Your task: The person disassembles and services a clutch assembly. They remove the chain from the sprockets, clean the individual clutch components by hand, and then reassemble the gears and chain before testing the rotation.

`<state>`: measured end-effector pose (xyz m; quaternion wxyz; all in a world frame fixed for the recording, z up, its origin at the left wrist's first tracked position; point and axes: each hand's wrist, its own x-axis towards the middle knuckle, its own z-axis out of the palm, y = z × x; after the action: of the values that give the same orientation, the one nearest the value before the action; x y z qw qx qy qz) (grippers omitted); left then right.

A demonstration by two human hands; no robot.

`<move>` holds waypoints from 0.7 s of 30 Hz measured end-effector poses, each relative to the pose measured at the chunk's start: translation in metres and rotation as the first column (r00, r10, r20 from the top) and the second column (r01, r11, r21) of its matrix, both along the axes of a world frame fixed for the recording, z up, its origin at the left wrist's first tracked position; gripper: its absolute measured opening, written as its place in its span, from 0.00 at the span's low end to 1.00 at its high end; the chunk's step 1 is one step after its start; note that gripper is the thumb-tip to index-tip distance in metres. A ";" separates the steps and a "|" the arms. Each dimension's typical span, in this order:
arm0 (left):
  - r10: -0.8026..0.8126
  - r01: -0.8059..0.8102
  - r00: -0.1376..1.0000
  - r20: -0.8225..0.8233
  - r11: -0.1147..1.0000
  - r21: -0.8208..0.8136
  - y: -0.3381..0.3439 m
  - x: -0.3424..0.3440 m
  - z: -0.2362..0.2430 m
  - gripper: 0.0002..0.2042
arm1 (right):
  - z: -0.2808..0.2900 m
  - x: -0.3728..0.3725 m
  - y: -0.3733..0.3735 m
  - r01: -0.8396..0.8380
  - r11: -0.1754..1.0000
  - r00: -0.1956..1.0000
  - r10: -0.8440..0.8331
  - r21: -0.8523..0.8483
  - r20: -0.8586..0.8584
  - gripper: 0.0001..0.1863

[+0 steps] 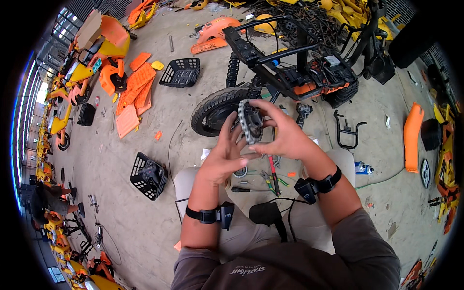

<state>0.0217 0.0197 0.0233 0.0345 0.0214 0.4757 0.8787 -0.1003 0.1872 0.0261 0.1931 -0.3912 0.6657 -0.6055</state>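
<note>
Between my hands, above my lap, is a dark sprocket hub (252, 121) with a silver roller chain (242, 123) running round its toothed edge. My right hand (284, 133) grips it from the right, with fingers over the top and the thumb underneath. Close against the chain side is my left hand (227, 152), its fingers spread and slightly curled; whether they touch the chain I cannot make out. Just beyond, a black scooter frame (290, 58) stands with its black-tyred wheel (217, 113) toward me.
On the concrete between my knees lie a red-handled tool (273, 169), green-handled pliers (267, 181) and a screwdriver (239, 190). A power drill (303, 113) and a black bracket (349, 128) are by the frame. Black baskets (180, 72) and orange panels (140, 84) lie left; blue cans (363, 168) right.
</note>
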 end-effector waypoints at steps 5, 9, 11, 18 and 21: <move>0.086 -0.086 0.996 0.003 0.989 0.124 0.004 0.000 -0.010 0.52 | 0.011 0.013 0.000 0.020 0.999 0.925 -0.002 0.045 -0.380 0.51; 0.159 -0.261 0.928 0.336 0.923 0.283 0.006 -0.005 -0.001 0.45 | 0.008 0.020 -0.002 0.014 0.989 0.810 0.073 0.145 -0.581 0.51; 0.158 -0.245 0.949 0.272 0.914 0.323 0.005 -0.007 -0.008 0.42 | 0.008 0.025 -0.004 0.018 0.978 0.767 0.120 0.209 -0.630 0.52; 0.106 -0.252 0.898 0.427 0.919 0.303 -0.004 -0.013 -0.009 0.39 | 0.002 0.018 -0.013 0.033 0.970 0.724 0.142 0.241 -0.674 0.53; 0.095 -0.228 0.892 0.442 0.939 0.257 -0.005 -0.020 -0.001 0.39 | 0.003 0.010 -0.016 0.044 0.967 0.732 0.140 0.251 -0.667 0.53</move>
<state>0.0015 0.0144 0.0222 0.0590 -0.2048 0.3170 0.9242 -0.0904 0.1709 0.0287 -0.0003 -0.5750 0.7501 -0.3266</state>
